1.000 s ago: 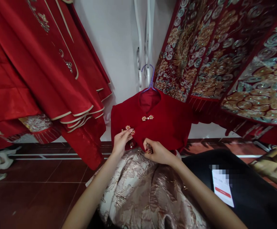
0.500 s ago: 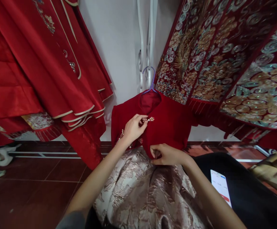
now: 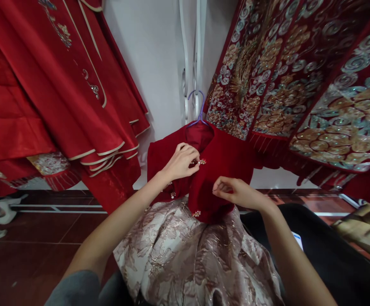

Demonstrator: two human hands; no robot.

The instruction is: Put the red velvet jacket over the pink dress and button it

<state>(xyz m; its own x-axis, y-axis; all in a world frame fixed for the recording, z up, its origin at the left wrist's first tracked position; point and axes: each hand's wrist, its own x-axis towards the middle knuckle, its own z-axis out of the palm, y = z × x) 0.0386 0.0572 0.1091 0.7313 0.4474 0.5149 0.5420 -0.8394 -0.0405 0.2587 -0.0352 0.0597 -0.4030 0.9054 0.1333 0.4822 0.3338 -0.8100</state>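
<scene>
A red velvet jacket (image 3: 232, 157) hangs on a purple wire hanger (image 3: 200, 111) over a pale, gold-patterned brocade skirt (image 3: 172, 246). My left hand (image 3: 182, 162) is closed in a pinch at the upper front edge, on a small beaded gold clasp (image 3: 203, 162) that is partly hidden by my fingertips. My right hand (image 3: 236, 190) hovers in front of the jacket's right side with curled fingers and nothing seen in them. Another beaded clasp (image 3: 197, 213) shows at the lower front corner. On the opposite panel, pearl trim (image 3: 172, 195) hangs below my left wrist.
Red garments with pale piping (image 3: 108, 127) hang at left. Heavily sequined red garments (image 3: 274, 85) hang at right. Behind stands a white cabinet with long handles (image 3: 185, 51). A phone (image 3: 297, 240), mostly covered by my right forearm, lies on a black surface (image 3: 325, 255). White shoes (image 3: 4, 212) sit at far left.
My right hand has let go of the jacket's lower front edge and moved up and right. That panel now hangs down, its lower clasp exposed. My left hand stays at the upper clasp.
</scene>
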